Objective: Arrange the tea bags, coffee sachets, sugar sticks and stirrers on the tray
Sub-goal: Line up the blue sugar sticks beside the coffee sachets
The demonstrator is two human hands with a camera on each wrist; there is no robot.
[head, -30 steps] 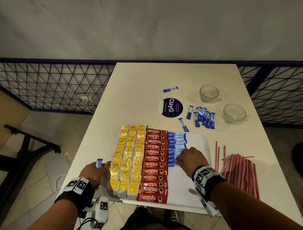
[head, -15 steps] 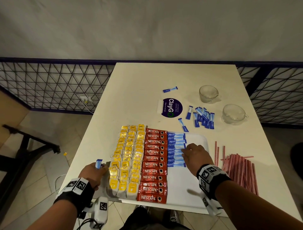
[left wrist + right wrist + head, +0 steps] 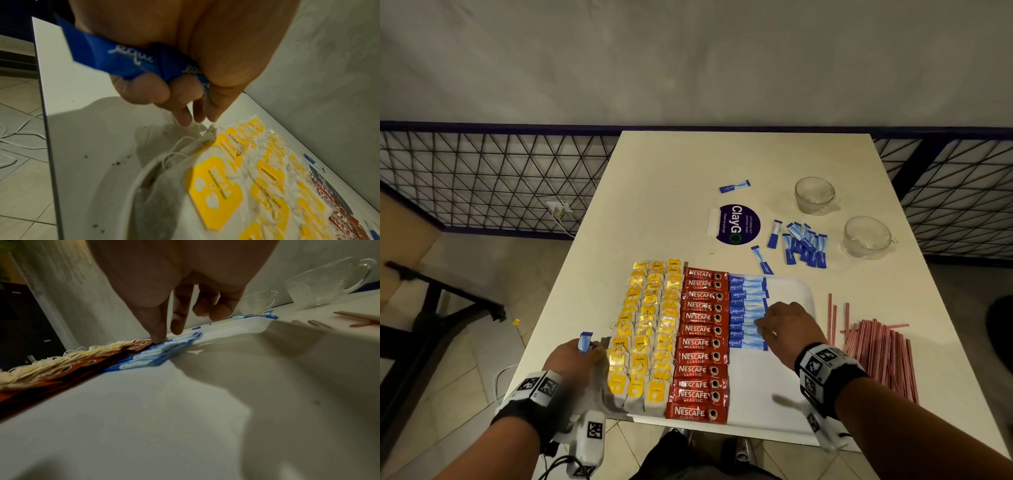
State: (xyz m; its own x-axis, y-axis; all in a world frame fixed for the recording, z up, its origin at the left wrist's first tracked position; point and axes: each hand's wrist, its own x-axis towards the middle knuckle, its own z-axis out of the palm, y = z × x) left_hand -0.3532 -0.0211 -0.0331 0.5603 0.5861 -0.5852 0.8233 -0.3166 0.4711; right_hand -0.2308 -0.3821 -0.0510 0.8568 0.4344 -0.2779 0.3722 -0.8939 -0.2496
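1. Right fingers (image 3: 158,335) extended, holding nothing, tips pressing the sugar row (image 3: 748,313) on the tray (image 3: 796,291); a sideways drag could skew it into the coffee sachets (image 3: 700,342).
2. Left hand (image 3: 577,358) clamps 2 spare sticks (image 3: 115,60) beside the tea bags (image 3: 647,329); knuckles may nudge them.
3. Loose sticks (image 3: 804,245) and stirrers (image 3: 880,356) lie on the counter (image 3: 671,192), unplaced.
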